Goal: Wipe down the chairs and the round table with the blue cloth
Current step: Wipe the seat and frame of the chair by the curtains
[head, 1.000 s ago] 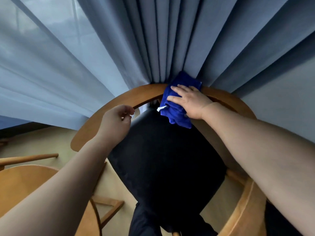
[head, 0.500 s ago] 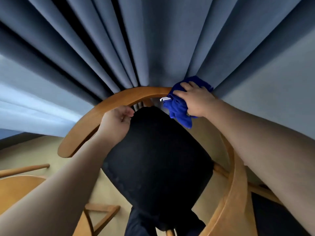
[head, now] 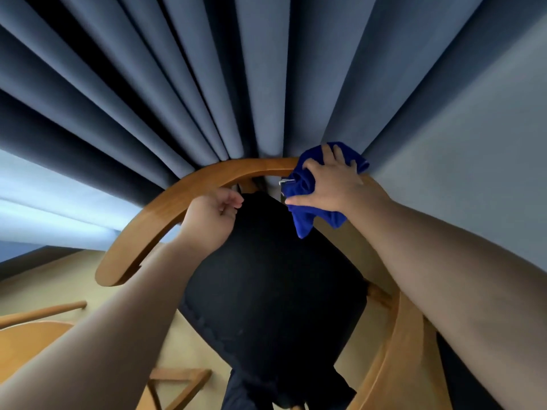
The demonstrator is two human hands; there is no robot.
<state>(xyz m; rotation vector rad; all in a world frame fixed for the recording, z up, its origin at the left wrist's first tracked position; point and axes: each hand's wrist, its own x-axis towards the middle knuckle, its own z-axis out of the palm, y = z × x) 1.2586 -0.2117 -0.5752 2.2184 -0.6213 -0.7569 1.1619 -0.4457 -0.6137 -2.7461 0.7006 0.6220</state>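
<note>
A wooden chair with a curved backrest rail (head: 165, 208) and a black seat cushion (head: 272, 291) stands right below me, its back against the curtain. My right hand (head: 334, 184) presses the blue cloth (head: 307, 214) onto the right part of the rail, fingers spread over the bunched fabric. My left hand (head: 210, 217) is curled at the inner edge of the rail, by the cushion's back corner. The round wooden table (head: 26, 344) shows only as an edge at the lower left.
Grey-blue curtains (head: 236, 84) hang directly behind the chair and touch its rail. A second wooden chair's rail (head: 405, 350) curves at the lower right. Wooden table legs (head: 177, 380) and beige floor (head: 59, 285) lie below left.
My right hand has slid the cloth rightward along the backrest rail. The view has swung right, so more curtain and less table show. My left hand stays at the rail.
</note>
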